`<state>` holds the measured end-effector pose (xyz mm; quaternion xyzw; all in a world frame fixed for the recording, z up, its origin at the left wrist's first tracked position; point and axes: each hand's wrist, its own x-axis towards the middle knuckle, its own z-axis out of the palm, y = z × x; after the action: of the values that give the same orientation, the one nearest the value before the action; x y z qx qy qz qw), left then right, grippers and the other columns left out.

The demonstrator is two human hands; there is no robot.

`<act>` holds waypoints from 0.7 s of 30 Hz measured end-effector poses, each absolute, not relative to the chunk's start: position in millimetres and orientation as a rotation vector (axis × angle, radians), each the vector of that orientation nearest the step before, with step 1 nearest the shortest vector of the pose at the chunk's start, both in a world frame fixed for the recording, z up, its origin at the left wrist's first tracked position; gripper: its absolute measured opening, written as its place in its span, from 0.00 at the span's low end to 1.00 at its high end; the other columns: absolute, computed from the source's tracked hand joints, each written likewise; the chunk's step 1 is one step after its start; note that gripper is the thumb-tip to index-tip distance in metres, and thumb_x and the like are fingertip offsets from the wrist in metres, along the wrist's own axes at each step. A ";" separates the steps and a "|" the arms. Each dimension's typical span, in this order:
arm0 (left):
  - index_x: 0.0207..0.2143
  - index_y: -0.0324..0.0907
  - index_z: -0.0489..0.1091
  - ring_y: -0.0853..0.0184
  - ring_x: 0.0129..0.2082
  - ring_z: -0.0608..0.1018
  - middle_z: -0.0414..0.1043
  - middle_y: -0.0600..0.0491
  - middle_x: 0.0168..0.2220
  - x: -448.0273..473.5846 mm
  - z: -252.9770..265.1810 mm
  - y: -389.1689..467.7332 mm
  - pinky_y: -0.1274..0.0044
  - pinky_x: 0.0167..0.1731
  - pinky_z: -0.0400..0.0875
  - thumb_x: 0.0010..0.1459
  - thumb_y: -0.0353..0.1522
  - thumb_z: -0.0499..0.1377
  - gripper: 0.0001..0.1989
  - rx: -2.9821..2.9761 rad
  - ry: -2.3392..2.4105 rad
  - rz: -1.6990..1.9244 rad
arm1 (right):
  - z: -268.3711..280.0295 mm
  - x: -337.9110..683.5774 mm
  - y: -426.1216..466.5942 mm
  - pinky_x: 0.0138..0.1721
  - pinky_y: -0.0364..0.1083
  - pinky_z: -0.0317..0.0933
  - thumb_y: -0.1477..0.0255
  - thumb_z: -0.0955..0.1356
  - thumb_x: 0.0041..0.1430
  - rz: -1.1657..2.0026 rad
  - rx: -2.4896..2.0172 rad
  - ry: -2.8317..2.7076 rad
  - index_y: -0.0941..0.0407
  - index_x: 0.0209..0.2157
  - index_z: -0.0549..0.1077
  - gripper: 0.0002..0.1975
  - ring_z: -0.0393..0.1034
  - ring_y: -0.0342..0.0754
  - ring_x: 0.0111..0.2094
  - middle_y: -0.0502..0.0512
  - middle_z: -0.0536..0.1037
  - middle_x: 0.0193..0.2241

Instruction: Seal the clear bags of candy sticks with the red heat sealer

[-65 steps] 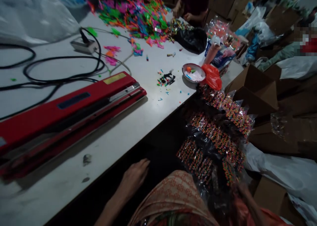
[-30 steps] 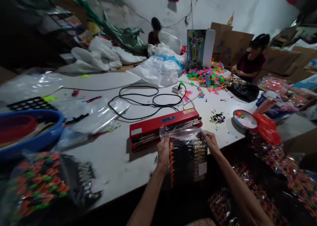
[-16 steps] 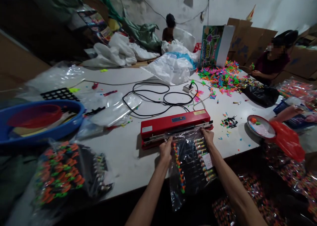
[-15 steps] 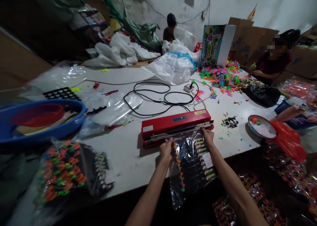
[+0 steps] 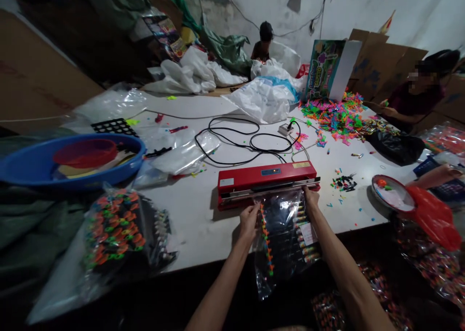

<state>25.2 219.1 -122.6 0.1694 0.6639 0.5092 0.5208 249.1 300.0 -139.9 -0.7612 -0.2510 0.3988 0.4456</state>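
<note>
A clear plastic bag point(image 5: 281, 234) hangs over the table's front edge, its top edge at the slot of a red bag sealer point(image 5: 250, 176). Inside it lie small toys with orange and green ends on one side, printed tubes on the other, and a white label. My left hand point(image 5: 250, 219) pinches the bag's upper left corner. With closed fingers, my right hand point(image 5: 310, 199) grips the upper right corner, close against the sealer's right end. A small orange light shows on the sealer's panel.
To the left are a blue basin point(image 5: 72, 176) and a filled clear bag point(image 5: 119, 229). A black cable point(image 5: 232, 164) loops behind the sealer. Colourful plastic pieces point(image 5: 334, 118) are heaped at the back right, near a co-worker point(image 5: 410, 98). A round dish point(image 5: 392, 195) stands at the right edge.
The view has swung a little to the left, so everything sits further right. Both hands still hold the bag at the sealer, with only slight shifts.
</note>
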 end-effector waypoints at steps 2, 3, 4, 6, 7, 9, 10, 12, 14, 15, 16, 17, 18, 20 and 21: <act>0.18 0.40 0.64 0.76 0.12 0.60 0.57 0.61 0.13 21.6 -123.3 221.1 0.83 0.13 0.49 0.35 0.43 0.64 0.17 0.446 1.606 1.270 | -137.8 251.1 291.5 0.21 0.43 0.55 0.61 0.70 0.45 1.042 -1.835 -0.600 0.56 0.17 0.66 0.15 0.64 0.45 0.21 0.51 0.70 0.14; 0.17 0.40 0.63 0.77 0.12 0.59 0.56 0.62 0.12 19.7 -124.0 223.8 0.83 0.13 0.48 0.35 0.43 0.64 0.17 0.427 1.606 1.293 | -136.6 253.4 285.7 0.20 0.43 0.55 0.60 0.70 0.45 1.088 -1.798 -0.600 0.56 0.18 0.67 0.15 0.63 0.44 0.19 0.50 0.70 0.15; 0.17 0.40 0.62 0.77 0.12 0.59 0.56 0.62 0.13 18.0 -124.9 226.8 0.83 0.13 0.49 0.36 0.43 0.63 0.17 0.415 1.604 1.314 | -135.3 256.3 279.7 0.20 0.42 0.55 0.58 0.71 0.43 1.157 -1.742 -0.607 0.57 0.20 0.69 0.16 0.63 0.43 0.19 0.50 0.71 0.16; 0.18 0.39 0.63 0.76 0.13 0.61 0.59 0.61 0.14 15.9 -126.5 232.0 0.83 0.14 0.51 0.36 0.43 0.62 0.17 0.394 1.599 1.343 | -133.3 262.1 270.2 0.18 0.41 0.54 0.57 0.73 0.38 1.299 -1.606 -0.621 0.59 0.24 0.71 0.19 0.61 0.41 0.18 0.49 0.71 0.18; 0.19 0.39 0.64 0.76 0.13 0.62 0.60 0.60 0.14 15.5 -127.0 233.6 0.83 0.14 0.52 0.35 0.43 0.62 0.16 0.382 1.596 1.351 | -132.5 263.9 268.0 0.18 0.40 0.54 0.58 0.74 0.35 1.347 -1.546 -0.624 0.60 0.25 0.72 0.20 0.61 0.40 0.17 0.48 0.71 0.17; 0.19 0.39 0.64 0.75 0.13 0.63 0.62 0.59 0.15 15.8 -127.1 234.6 0.82 0.14 0.54 0.35 0.43 0.62 0.16 0.360 1.596 1.365 | -131.1 263.7 270.1 0.19 0.40 0.55 0.61 0.76 0.30 1.366 -1.480 -0.621 0.61 0.24 0.72 0.20 0.60 0.39 0.17 0.47 0.69 0.16; 0.19 0.39 0.65 0.75 0.14 0.64 0.62 0.59 0.15 16.1 -126.5 234.0 0.82 0.14 0.54 0.35 0.42 0.62 0.16 0.353 1.596 1.373 | -130.4 262.0 273.4 0.19 0.40 0.57 0.63 0.76 0.29 1.339 -1.482 -0.617 0.61 0.23 0.72 0.19 0.61 0.39 0.17 0.46 0.69 0.15; 0.19 0.38 0.65 0.74 0.14 0.65 0.64 0.58 0.16 16.0 -124.5 231.2 0.82 0.15 0.55 0.35 0.42 0.62 0.16 0.347 1.585 1.380 | -128.7 256.8 280.4 0.20 0.40 0.58 0.63 0.75 0.30 1.307 -1.483 -0.615 0.60 0.21 0.71 0.18 0.62 0.40 0.18 0.47 0.69 0.15; 0.21 0.38 0.66 0.74 0.15 0.66 0.66 0.57 0.17 14.2 -122.2 226.8 0.82 0.14 0.55 0.36 0.41 0.62 0.16 0.353 1.564 1.373 | -127.7 252.3 282.3 0.19 0.40 0.57 0.63 0.75 0.32 1.301 -1.485 -0.603 0.60 0.21 0.71 0.17 0.62 0.40 0.17 0.48 0.70 0.15; 0.21 0.38 0.67 0.74 0.15 0.67 0.67 0.56 0.17 12.7 -121.3 224.5 0.82 0.14 0.55 0.36 0.41 0.63 0.16 0.360 1.554 1.363 | -127.8 250.7 280.5 0.18 0.40 0.55 0.62 0.74 0.33 1.301 -1.494 -0.596 0.60 0.21 0.70 0.17 0.60 0.39 0.16 0.48 0.69 0.15; 0.22 0.37 0.68 0.74 0.15 0.67 0.67 0.56 0.17 10.9 -120.7 222.4 0.82 0.14 0.54 0.36 0.42 0.63 0.16 0.371 1.551 1.350 | -128.3 249.5 277.6 0.17 0.40 0.53 0.61 0.74 0.35 1.300 -1.509 -0.599 0.60 0.21 0.70 0.17 0.59 0.38 0.15 0.47 0.69 0.14; 0.22 0.37 0.68 0.74 0.15 0.66 0.67 0.56 0.17 9.3 -120.3 220.8 0.83 0.14 0.54 0.36 0.42 0.64 0.17 0.387 1.557 1.332 | -129.3 248.6 274.3 0.16 0.39 0.50 0.60 0.74 0.37 1.293 -1.533 -0.626 0.59 0.21 0.70 0.17 0.57 0.38 0.15 0.47 0.68 0.14; 0.22 0.37 0.68 0.74 0.14 0.66 0.66 0.56 0.17 7.8 -120.1 220.0 0.83 0.14 0.54 0.35 0.43 0.64 0.17 0.405 1.565 1.318 | -130.7 247.7 271.6 0.15 0.39 0.48 0.60 0.73 0.37 1.277 -1.561 -0.673 0.59 0.21 0.70 0.17 0.55 0.37 0.14 0.46 0.67 0.13; 0.20 0.38 0.67 0.75 0.14 0.64 0.64 0.58 0.16 6.4 -119.9 221.2 0.83 0.14 0.52 0.34 0.42 0.65 0.17 0.432 1.574 1.305 | -133.9 245.8 271.2 0.15 0.40 0.47 0.62 0.73 0.37 1.224 -1.608 -0.785 0.60 0.20 0.71 0.15 0.54 0.38 0.15 0.46 0.66 0.13; 0.19 0.38 0.67 0.76 0.14 0.63 0.64 0.58 0.15 6.4 -119.7 223.1 0.83 0.14 0.51 0.34 0.42 0.65 0.16 0.436 1.572 1.307 | -135.5 244.8 274.0 0.16 0.40 0.48 0.63 0.72 0.36 1.193 -1.622 -0.827 0.60 0.19 0.71 0.14 0.55 0.38 0.15 0.46 0.66 0.13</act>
<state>6.4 223.1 -119.7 0.1805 0.6506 0.5410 0.5015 244.8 274.0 -135.5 -0.6600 -0.3367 0.4855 0.4641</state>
